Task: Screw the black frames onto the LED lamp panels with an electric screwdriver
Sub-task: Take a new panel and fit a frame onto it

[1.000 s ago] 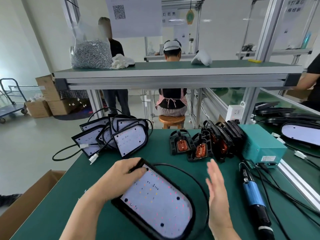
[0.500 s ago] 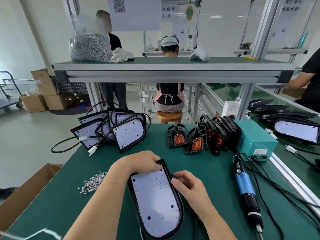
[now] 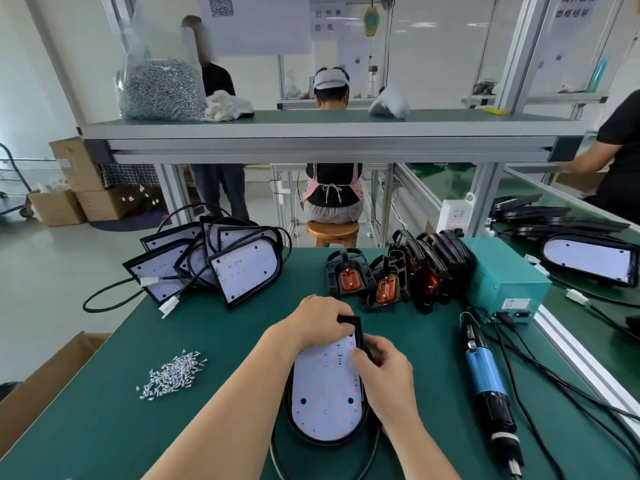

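both hands, left hand (image 3: 320,318) and right hand (image 3: 386,367), grip one lamp panel (image 3: 323,389).

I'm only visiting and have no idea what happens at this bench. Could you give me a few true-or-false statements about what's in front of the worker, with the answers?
1. Both the left hand and the right hand hold the white oval LED panel with a black rim. True.
2. The blue-and-black electric screwdriver is in the right hand. False: it lies untouched on the green table, to the right of the panel.
3. A loose pile of small silver screws lies left of the panel. True.
4. The clear plastic bag of screws stands on the table. False: it stands on the upper shelf.
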`<state>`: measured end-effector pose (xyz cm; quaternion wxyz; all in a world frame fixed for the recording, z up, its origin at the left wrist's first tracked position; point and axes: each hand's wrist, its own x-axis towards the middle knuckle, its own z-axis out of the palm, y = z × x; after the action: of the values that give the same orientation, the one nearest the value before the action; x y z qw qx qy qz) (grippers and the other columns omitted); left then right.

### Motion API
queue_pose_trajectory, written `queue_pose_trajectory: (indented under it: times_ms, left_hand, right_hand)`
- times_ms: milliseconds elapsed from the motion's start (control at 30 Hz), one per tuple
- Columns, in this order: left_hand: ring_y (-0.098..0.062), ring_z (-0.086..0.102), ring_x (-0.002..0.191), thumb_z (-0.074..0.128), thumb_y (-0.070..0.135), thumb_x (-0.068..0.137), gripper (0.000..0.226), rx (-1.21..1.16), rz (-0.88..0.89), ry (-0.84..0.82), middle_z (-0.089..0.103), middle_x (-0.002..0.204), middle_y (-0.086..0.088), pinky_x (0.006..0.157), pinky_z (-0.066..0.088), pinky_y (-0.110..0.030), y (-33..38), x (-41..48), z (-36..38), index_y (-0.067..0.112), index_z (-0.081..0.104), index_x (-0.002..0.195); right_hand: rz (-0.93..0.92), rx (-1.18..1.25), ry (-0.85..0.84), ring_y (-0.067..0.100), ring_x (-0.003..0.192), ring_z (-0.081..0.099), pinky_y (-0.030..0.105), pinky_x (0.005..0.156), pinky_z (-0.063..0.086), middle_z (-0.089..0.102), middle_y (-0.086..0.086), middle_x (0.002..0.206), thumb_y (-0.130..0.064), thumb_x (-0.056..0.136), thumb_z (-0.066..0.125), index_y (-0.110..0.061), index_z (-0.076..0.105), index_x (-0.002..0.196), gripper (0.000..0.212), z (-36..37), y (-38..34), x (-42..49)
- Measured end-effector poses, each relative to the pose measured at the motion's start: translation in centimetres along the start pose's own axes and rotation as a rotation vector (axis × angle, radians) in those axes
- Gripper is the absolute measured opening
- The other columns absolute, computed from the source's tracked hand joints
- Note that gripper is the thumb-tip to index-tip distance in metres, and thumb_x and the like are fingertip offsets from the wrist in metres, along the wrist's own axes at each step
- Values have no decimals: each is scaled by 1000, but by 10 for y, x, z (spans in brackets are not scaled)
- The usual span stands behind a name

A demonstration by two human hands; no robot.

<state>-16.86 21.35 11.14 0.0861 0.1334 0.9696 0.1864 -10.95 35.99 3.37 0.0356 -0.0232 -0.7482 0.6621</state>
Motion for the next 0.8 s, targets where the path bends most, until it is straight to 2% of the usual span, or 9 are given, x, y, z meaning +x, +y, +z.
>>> queue_pose_trajectory:
  times_ms: [100,200,267,333,367,467,600,700,800]
  left_hand:
    - [-23,63,96,54,31,96,20,-151,-59,79,70,102,2,89,52,-35,-5,13,4,23,72,92]
    - [-33,59,104,49,29,100,34,-144,-98,229,59,98,-3,89,51,-42,-4,34,3,21,58,68]
    - [-32,49,125,43,30,104,32,15,-180,206,54,128,-9,102,44,-43,-2,50,4,18,70,95]
    - [-32,26,147,40,31,105,36,173,-248,82,31,158,-9,117,29,-49,-3,66,6,27,64,132]
    - [-31,12,153,41,29,105,39,235,-240,15,19,165,-7,122,19,-52,-2,73,7,31,58,140]
    - [-30,-10,156,38,24,103,47,336,-194,-157,0,170,-3,122,1,-61,-2,94,11,34,47,149]
    - [-29,-14,155,33,25,105,50,332,-217,-311,-5,170,-3,121,-4,-64,-6,106,13,22,39,154]
    - [-26,-10,156,34,24,104,49,326,-211,-261,-1,170,-1,121,-3,-63,-10,102,11,12,44,150]
    - [-22,-6,156,38,28,105,49,359,-162,-80,10,169,1,122,-1,-61,-10,90,2,10,44,149]
  right_hand:
    - [-23,-85,15,7,75,66,22,68,52,73,-15,77,-19,81,69,-31,73,92,17,4,0,7]
    - [-54,-128,16,3,59,56,16,54,43,67,-15,68,-19,82,67,-30,69,83,11,5,0,7]
    - [-62,-133,18,5,55,50,18,53,41,63,-12,63,-20,82,66,-28,67,80,9,4,0,7]
    - [-61,-132,12,5,54,48,20,53,40,60,-9,61,-20,82,66,-26,66,78,7,4,1,7]
    - [-60,-137,6,6,54,47,21,52,39,59,-7,60,-20,82,65,-26,66,78,7,3,0,7]
    - [-64,-149,-5,6,52,46,24,53,39,57,-7,57,-19,83,65,-25,66,78,7,3,1,7]
    - [-71,-143,-9,6,53,47,24,54,39,59,-6,59,-20,84,65,-26,67,81,7,3,1,7]
    - [-76,-124,-1,6,56,49,28,57,43,64,-2,66,-19,84,66,-25,68,82,7,3,1,7]
    - [-83,-126,0,5,53,45,25,54,40,60,-6,61,-18,84,65,-24,67,80,8,3,0,7]
